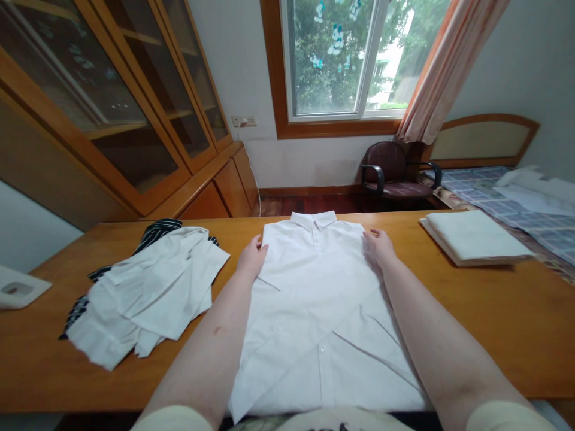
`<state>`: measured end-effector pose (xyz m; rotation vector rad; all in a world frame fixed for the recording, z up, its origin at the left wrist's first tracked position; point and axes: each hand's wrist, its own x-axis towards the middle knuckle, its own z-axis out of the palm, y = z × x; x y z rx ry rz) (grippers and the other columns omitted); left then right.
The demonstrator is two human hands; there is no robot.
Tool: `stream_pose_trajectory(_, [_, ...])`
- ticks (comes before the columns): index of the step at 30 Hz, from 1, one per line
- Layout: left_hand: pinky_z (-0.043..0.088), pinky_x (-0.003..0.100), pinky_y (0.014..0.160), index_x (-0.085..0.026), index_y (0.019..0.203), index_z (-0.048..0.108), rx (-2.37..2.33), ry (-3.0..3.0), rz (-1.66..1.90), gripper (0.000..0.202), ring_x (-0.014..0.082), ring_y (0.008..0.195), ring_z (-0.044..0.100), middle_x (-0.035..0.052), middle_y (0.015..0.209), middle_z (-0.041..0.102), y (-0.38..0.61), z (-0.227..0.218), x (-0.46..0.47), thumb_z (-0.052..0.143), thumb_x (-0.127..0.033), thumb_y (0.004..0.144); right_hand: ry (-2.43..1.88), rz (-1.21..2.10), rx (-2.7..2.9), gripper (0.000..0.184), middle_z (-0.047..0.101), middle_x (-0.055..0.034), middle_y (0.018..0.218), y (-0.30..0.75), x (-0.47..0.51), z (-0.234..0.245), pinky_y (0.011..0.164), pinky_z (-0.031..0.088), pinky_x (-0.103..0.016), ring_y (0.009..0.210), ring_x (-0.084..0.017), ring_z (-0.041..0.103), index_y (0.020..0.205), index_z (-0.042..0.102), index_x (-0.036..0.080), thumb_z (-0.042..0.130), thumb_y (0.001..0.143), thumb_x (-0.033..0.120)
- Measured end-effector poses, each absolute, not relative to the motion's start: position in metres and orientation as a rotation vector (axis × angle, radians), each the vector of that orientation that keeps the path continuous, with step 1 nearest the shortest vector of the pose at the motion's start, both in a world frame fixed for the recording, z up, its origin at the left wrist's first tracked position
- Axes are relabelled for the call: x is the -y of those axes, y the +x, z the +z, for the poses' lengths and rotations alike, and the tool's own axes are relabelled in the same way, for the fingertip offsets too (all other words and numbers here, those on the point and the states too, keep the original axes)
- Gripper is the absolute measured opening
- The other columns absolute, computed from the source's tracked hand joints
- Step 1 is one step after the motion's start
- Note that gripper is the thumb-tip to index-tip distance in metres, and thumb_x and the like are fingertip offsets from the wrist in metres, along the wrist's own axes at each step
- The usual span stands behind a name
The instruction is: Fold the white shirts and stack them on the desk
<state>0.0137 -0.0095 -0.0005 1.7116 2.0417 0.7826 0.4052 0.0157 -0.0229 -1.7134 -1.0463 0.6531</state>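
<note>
A white collared shirt [309, 299] lies spread on the wooden table in front of me, its collar at the far side and a button showing low on the front. The sleeves appear folded inward across the body, making slanting creases. At the shirt's upper left edge, my left hand [253, 256] has its fingers closed on the fabric. My right hand [380, 245] pinches the opposite edge, just below the right shoulder. Both forearms reach along the shirt's sides, and its near hem meets my body.
To the left lies a crumpled pile of white clothes [157, 287] over a black striped garment [159, 230]. A folded white stack [480, 233] sits at the table's [485, 323] far right. Beyond are a chair [390, 170], a bed [530, 197] and a glass-door cabinet [135, 120].
</note>
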Motion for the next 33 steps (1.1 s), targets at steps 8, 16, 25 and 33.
stream_pose_trajectory(8, [0.045, 0.032, 0.087, -0.027, 0.135, 0.046, -1.991, 1.820, 0.666, 0.059, 0.0236, 0.104, 0.060, 0.0077, 0.117, 0.063, 0.013, 0.002, 0.013, 0.059, -0.032, 0.077, -1.901, 0.681, 1.065, 0.050, 0.068, -0.0109, 0.092, 0.400, -0.007, -0.005, 0.072, 0.048, -0.031, 0.082, -0.023, 0.062, 0.107, 0.063, 0.013, 0.064, 0.068, 0.044])
stream_pose_trajectory(16, [0.045, 0.030, 0.089, -0.025, 0.132, 0.049, -1.841, 1.665, 0.953, 0.044, 0.0187, 0.104, 0.060, 0.0047, 0.113, 0.065, 0.011, 0.000, 0.012, 0.043, -0.027, 0.088, -1.830, 0.671, 1.032, 0.047, 0.068, -0.0091, 0.085, 0.402, -0.010, -0.011, 0.068, 0.050, -0.031, 0.077, -0.024, 0.063, 0.111, 0.062, 0.014, 0.064, 0.068, 0.035])
stream_pose_trajectory(25, [0.049, 0.026, 0.070, -0.019, 0.129, 0.045, -1.631, 1.432, 1.118, 0.054, 0.0141, 0.072, 0.064, 0.0028, 0.087, 0.069, 0.005, -0.009, 0.005, 0.058, -0.025, 0.077, -1.670, 0.828, 0.936, 0.058, 0.069, -0.0082, 0.088, 0.400, -0.008, -0.009, 0.064, 0.053, -0.029, 0.075, -0.020, 0.066, 0.118, 0.052, 0.014, 0.069, 0.064, 0.024])
stream_pose_trajectory(33, [0.050, 0.025, 0.065, -0.019, 0.129, 0.044, -1.566, 1.370, 1.176, 0.053, 0.0140, 0.074, 0.064, 0.0036, 0.090, 0.067, 0.002, -0.010, 0.004, 0.055, -0.027, 0.078, -1.621, 0.839, 0.894, 0.058, 0.066, -0.0039, 0.079, 0.397, -0.002, 0.004, 0.054, 0.047, -0.023, 0.064, -0.016, 0.061, 0.117, 0.054, 0.015, 0.070, 0.062, 0.023])
